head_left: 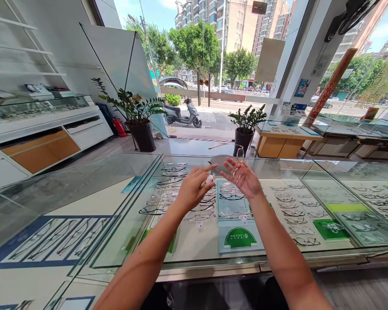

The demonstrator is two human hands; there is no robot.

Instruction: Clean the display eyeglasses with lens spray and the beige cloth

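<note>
- Right hand (244, 176) is raised above the glass-topped surface (197, 247), its fingers spread apart while it grasps a pair of thin-rimmed eyeglasses (239, 160).
- These eyeglasses are up in the air by the fingers, turned on end so that one lens sits above the other; the upper lens stands clear of the fingertips.
- Left hand (194, 187) is just beside the right one, palm turned inward, with a small white item (209, 179) pinched between its thumb and fingers; what the item is I cannot tell.
- Its index finger points toward the right hand, and the two hands are near each other but apart.
- Below the hands, rows of spectacle frames show through the glass, among them a dark pair (153, 211) to the left of the left forearm.
- Nearer the person, below the right hand, a green half-round sign (240, 237) reads MOHOE, with a small white tag (198, 224) to its left.
- Farther right, a clear-looking pair lies on a green mat (323, 232).
- Beyond the surface are two potted plants, a larger one (142, 135) on the left and a smaller one (244, 140) on the right; a grey scooter (186, 114) is parked outside.
</note>
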